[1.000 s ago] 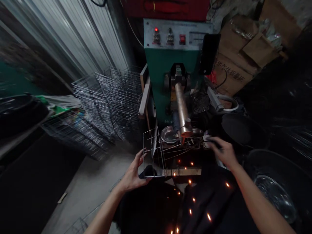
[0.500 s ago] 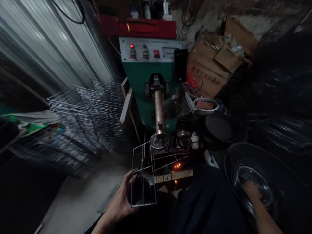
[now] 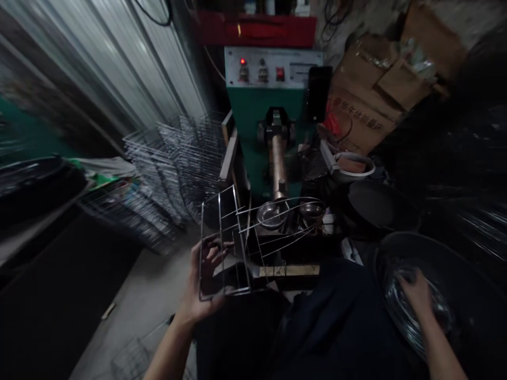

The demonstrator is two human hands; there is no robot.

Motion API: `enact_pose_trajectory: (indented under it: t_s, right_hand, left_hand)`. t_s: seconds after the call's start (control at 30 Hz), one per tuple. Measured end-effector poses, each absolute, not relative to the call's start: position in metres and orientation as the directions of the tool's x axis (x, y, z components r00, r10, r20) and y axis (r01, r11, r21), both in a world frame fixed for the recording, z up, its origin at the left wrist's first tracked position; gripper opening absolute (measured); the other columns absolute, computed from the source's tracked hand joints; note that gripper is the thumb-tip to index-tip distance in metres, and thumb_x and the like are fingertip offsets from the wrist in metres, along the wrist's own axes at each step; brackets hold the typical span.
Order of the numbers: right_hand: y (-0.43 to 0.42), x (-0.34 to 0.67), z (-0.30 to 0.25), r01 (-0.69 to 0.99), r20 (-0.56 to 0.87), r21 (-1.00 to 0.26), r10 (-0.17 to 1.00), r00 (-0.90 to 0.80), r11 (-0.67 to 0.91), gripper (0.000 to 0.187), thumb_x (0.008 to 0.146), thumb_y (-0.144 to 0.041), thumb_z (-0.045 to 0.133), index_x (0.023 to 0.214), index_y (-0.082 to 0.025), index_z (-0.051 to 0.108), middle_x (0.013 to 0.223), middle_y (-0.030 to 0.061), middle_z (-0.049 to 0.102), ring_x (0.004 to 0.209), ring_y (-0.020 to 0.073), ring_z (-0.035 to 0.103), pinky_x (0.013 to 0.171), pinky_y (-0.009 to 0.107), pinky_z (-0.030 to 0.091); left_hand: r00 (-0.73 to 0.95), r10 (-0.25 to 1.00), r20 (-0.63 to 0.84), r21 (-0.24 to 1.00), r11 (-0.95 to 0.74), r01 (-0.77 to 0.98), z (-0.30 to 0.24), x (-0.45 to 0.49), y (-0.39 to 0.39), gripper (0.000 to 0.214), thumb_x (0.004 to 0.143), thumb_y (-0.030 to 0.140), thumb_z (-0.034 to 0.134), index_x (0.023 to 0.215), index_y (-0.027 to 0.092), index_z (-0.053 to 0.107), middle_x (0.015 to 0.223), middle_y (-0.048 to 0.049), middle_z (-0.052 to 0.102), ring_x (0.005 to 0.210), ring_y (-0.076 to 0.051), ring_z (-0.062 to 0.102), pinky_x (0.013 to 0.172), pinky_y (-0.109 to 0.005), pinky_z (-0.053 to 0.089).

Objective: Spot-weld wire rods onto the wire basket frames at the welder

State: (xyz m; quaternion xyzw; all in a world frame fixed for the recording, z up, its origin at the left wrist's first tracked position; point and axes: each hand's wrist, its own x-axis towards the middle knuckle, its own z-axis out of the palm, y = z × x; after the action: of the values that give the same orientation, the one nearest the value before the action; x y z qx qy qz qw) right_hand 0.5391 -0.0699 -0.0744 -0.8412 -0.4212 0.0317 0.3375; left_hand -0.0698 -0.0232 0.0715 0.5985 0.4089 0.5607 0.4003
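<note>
Head view: wire rack [image 3: 225,248], green machine [image 3: 253,113], concrete floor [image 3: 138,311], corrugated wall [image 3: 119,63].

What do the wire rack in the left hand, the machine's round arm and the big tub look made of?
Wire rack: thin metal wire, probably steel, with silvery glints. Machine arm: copper or brass, by its reddish-brown sheen. Tub: matte black, likely plastic or rubber; too dark to tell.

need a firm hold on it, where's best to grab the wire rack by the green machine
Take the wire rack by an outer rod of its flat grid panel, coming from the left, as the left hand does: the open grid lets a hand wrap a rod. The long thin wires running right towards the green machine look springy and loose-ended, so probably a poorer hold.
</note>
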Motion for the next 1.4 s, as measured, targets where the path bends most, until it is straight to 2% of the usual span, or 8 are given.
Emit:
enact_pose_trajectory:
  t_s: [0.1, 0.17, 0.27, 0.37, 0.47, 0.87, 1.2, 1.4]
  right_hand:
    - [-0.034, 0.443, -0.014, 0.68, 0.205, -0.733, 0.946, 0.253, -0.023, 0.04, 0.089, -0.055, 0.06, 0.098, -0.019, 0.074, 0.098, 0.0128, 0.079, 0.092, 0.0295, 0.076, 0.083, 0.04, 0.063]
    - [-0.015, 0.374, 0.014, 0.684, 0.253, -0.698, 0.967, -0.041, 0.212, 0.033, 0.096, -0.045, 0.062, 0.115, -0.021, 0.075, 0.112, 0.0092, 0.079, 0.102, 0.0252, 0.075, 0.092, 0.037, 0.061]
    - [0.009, 0.296, 0.031, 0.714, 0.351, -0.485, 0.86, -0.37, 0.505, 0.031, 0.101, -0.023, 0.055, 0.127, -0.024, 0.073, 0.122, 0.0072, 0.077, 0.11, 0.0221, 0.073, 0.097, 0.034, 0.059]
    - [0.028, 0.257, 0.028, 0.754, 0.346, -0.249, 0.783, -0.517, 0.608, 0.039, 0.098, -0.009, 0.056, 0.13, -0.025, 0.072, 0.123, 0.0061, 0.077, 0.117, 0.0226, 0.07, 0.091, 0.032, 0.061]
    - [0.041, 0.246, 0.024, 0.764, 0.331, -0.164, 0.764, -0.553, 0.624, 0.038, 0.097, -0.009, 0.058, 0.129, -0.025, 0.072, 0.122, 0.0047, 0.077, 0.118, 0.0233, 0.068, 0.093, 0.033, 0.061]
    - [0.064, 0.245, 0.049, 0.711, 0.419, -0.188, 0.71, -0.566, 0.678, 0.044, 0.096, -0.003, 0.053, 0.129, -0.025, 0.072, 0.12, 0.0039, 0.078, 0.122, 0.0225, 0.066, 0.089, 0.031, 0.061]
    - [0.076, 0.244, 0.055, 0.702, 0.411, -0.182, 0.702, -0.581, 0.688, 0.047, 0.091, 0.0, 0.057, 0.128, -0.026, 0.071, 0.121, 0.0038, 0.078, 0.123, 0.0233, 0.065, 0.089, 0.032, 0.06]
    - [0.082, 0.244, 0.062, 0.711, 0.414, -0.175, 0.706, -0.575, 0.681, 0.046, 0.092, -0.002, 0.057, 0.126, -0.027, 0.073, 0.116, 0.0059, 0.078, 0.124, 0.0239, 0.063, 0.088, 0.033, 0.06]
  left_hand:
    - [0.002, 0.933, 0.361, 0.93, -0.36, 0.072, 0.079, -0.066, -0.022, 0.099, 0.066, 0.052, 0.09, 0.15, 0.032, 0.041, 0.143, -0.0143, 0.052, 0.131, -0.039, 0.059, 0.113, -0.058, 0.048]
    - [0.019, 0.925, 0.38, 0.92, -0.379, 0.1, 0.084, -0.062, -0.022, 0.098, 0.067, 0.05, 0.088, 0.151, 0.03, 0.04, 0.139, -0.0144, 0.053, 0.128, -0.037, 0.059, 0.11, -0.056, 0.049]
    - [0.052, 0.918, 0.393, 0.908, -0.396, 0.138, 0.094, -0.058, -0.024, 0.098, 0.07, 0.048, 0.086, 0.153, 0.03, 0.037, 0.137, -0.014, 0.053, 0.125, -0.036, 0.059, 0.106, -0.054, 0.05]
    - [0.051, 0.908, 0.417, 0.895, -0.42, 0.15, 0.106, -0.059, -0.024, 0.099, 0.071, 0.051, 0.085, 0.154, 0.031, 0.036, 0.138, -0.0142, 0.051, 0.123, -0.036, 0.059, 0.103, -0.054, 0.051]
    - [0.04, 0.895, 0.444, 0.884, -0.445, 0.147, 0.117, -0.062, -0.022, 0.097, 0.072, 0.054, 0.085, 0.154, 0.032, 0.037, 0.137, -0.0139, 0.051, 0.121, -0.036, 0.059, 0.102, -0.054, 0.052]
    - [-0.094, 0.837, 0.539, 0.842, -0.536, 0.059, 0.141, -0.062, -0.01, 0.091, 0.069, 0.054, 0.09, 0.148, 0.033, 0.05, 0.13, -0.0086, 0.056, 0.111, -0.027, 0.062, 0.092, -0.039, 0.057]
    - [-0.167, 0.826, 0.538, 0.842, -0.535, 0.066, 0.145, -0.06, -0.002, 0.089, 0.064, 0.058, 0.09, 0.144, 0.04, 0.055, 0.129, -0.0072, 0.058, 0.109, -0.031, 0.061, 0.09, -0.05, 0.061]
    - [-0.147, 0.82, 0.553, 0.83, -0.558, 0.011, 0.146, -0.065, 0.012, 0.091, 0.063, 0.051, 0.092, 0.146, 0.035, 0.055, 0.127, -0.008, 0.058, 0.106, -0.027, 0.062, 0.085, -0.038, 0.061]
